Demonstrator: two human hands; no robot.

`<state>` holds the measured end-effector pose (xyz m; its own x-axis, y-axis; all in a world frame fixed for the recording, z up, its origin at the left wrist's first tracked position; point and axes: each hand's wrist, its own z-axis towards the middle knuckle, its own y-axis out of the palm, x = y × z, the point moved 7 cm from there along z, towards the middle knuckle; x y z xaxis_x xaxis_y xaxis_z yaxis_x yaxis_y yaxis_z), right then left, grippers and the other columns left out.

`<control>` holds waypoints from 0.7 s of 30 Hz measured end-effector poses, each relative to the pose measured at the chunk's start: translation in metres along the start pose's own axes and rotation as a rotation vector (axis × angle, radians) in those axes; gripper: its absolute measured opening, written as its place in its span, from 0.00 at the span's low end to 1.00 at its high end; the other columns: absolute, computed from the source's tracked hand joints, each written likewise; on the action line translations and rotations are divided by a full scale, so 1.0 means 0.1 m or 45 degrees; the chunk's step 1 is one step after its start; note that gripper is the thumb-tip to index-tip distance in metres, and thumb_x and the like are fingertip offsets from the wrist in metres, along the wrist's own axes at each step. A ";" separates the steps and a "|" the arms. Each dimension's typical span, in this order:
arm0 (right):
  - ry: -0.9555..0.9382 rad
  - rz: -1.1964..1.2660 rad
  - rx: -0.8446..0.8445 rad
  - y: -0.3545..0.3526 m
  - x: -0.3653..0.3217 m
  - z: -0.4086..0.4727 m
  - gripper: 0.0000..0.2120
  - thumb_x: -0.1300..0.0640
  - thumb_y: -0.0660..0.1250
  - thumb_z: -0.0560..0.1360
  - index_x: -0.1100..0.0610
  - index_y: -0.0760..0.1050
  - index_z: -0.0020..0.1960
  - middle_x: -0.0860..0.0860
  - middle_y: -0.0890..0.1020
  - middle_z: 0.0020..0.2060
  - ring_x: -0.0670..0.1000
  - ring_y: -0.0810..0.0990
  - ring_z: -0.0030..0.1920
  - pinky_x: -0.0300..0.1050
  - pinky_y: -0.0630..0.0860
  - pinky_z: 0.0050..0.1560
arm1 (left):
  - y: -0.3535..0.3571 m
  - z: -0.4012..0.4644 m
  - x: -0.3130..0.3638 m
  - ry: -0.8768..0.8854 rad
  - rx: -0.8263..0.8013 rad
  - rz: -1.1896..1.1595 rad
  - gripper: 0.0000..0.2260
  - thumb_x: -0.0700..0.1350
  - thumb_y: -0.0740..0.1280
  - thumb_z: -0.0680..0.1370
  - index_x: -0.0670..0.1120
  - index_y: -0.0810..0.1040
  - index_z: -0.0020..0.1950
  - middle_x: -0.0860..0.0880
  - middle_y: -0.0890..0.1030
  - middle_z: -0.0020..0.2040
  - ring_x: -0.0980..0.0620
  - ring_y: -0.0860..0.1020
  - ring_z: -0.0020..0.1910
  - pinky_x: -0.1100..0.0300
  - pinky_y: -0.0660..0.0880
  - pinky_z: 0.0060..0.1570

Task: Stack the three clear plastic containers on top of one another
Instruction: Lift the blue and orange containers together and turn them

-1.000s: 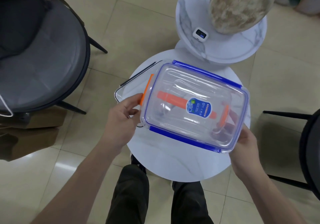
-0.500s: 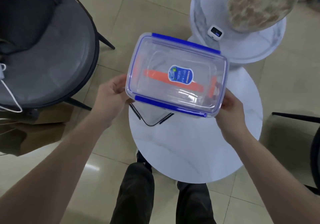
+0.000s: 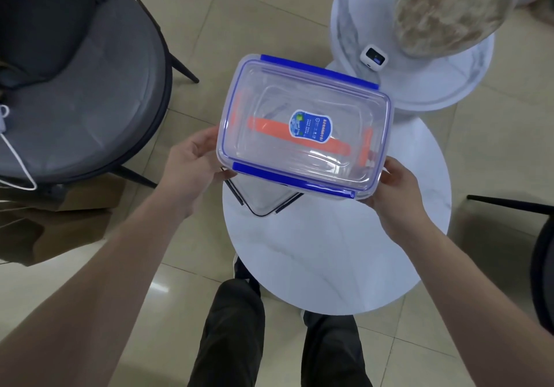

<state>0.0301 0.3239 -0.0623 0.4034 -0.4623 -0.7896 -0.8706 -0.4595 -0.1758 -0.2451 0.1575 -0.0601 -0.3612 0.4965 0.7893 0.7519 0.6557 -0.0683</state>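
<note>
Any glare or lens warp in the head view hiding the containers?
Head view: soft ceiling reflections streak the blue-clipped clear plastic container's lid, yet the orange-clipped container inside shows through; bright glare patch on the floor tile; wide-angle bending curves the grey chair; both hands sharp.
</note>
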 end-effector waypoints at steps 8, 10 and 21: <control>0.101 0.072 -0.075 0.02 0.10 -0.03 0.14 0.65 0.71 0.77 0.62 0.78 0.62 0.53 0.87 0.47 0.53 0.87 0.41 0.44 0.83 0.38 | 0.00 -0.01 -0.04 -0.075 -0.014 -0.104 0.19 0.32 0.68 0.78 0.48 0.80 0.66 0.50 0.86 0.54 0.49 0.86 0.48 0.57 0.83 0.42; 0.123 0.064 -0.064 0.02 0.12 -0.03 0.14 0.65 0.70 0.77 0.62 0.79 0.62 0.57 0.86 0.49 0.53 0.86 0.40 0.44 0.83 0.37 | -0.01 -0.04 -0.06 -0.085 -0.009 -0.127 0.19 0.32 0.68 0.78 0.48 0.79 0.66 0.51 0.87 0.52 0.50 0.86 0.47 0.57 0.84 0.41; 0.198 0.200 0.032 0.06 0.23 -0.11 0.10 0.69 0.67 0.77 0.63 0.79 0.57 0.57 0.85 0.45 0.54 0.85 0.38 0.41 0.83 0.39 | -0.03 -0.17 -0.17 -0.087 0.045 -0.251 0.17 0.32 0.67 0.78 0.49 0.80 0.62 0.54 0.87 0.49 0.50 0.86 0.49 0.57 0.84 0.40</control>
<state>0.0371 0.3017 -0.0750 0.2991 -0.6392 -0.7085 -0.9321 -0.3545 -0.0736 -0.2321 0.1375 -0.0630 -0.5365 0.3932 0.7467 0.6436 0.7630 0.0606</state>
